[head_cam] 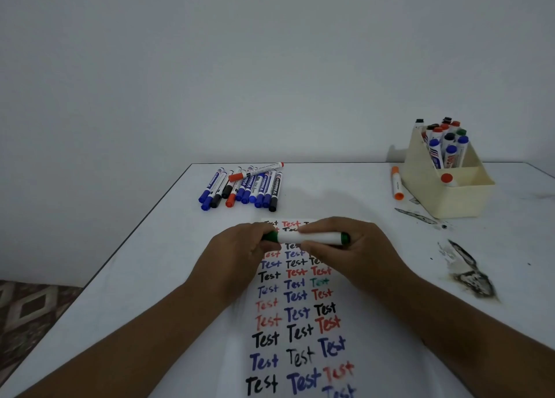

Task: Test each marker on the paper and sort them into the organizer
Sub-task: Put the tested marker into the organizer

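Both hands hold the green marker (312, 238) level above the paper (295, 313). Left hand (237, 252) grips the green cap end, fingers curled round it; right hand (351, 247) pinches the white barrel, the marker's green tail showing beside its fingers. Paper, under both hands, carries rows of "Test" in black, blue, red, green. Loose markers (241, 187) lie beyond the left hand. Organizer (447, 184), with markers upright inside, stands beyond the right hand, an orange marker (397, 186) just beside it.

Both hands (303, 256) grip a green marker (312, 238) above paper (300, 331).
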`<state>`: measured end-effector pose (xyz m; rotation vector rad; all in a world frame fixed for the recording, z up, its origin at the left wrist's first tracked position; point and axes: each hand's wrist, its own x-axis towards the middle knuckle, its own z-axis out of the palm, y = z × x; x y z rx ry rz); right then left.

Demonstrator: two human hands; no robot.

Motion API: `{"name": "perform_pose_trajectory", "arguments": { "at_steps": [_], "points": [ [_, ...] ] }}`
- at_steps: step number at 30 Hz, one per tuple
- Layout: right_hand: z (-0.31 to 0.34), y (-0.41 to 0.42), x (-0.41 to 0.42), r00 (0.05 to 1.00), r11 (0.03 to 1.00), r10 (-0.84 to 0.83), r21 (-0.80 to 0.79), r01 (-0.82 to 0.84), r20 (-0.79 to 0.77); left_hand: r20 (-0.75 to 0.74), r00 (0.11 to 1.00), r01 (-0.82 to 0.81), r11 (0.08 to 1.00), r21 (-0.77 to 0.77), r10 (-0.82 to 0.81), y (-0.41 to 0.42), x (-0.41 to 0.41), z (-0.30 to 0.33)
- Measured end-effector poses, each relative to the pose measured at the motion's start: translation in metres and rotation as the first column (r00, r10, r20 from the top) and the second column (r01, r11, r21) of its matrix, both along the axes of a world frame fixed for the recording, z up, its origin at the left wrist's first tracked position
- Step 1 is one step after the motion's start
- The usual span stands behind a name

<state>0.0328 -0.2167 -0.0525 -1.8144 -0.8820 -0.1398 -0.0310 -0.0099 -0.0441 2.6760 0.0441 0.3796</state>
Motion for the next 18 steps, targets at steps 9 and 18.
{"name": "perform_pose_trajectory", "arguments": {
  "at_steps": [9,18],
  "points": [
    [0.004,-0.011,0.011,0.903,0.897,-0.068,-0.37,0.241,0.423,0.023,0.999,0.027,0.998,0.062,-0.028,0.001,0.005,-0.006],
    [0.005,-0.074,0.017,0.833,0.744,-0.484,-0.373,0.554,0.27,-0.205,0.969,0.163,0.979,0.126,-0.135,0.009,0.014,-0.013]
  ]
}}
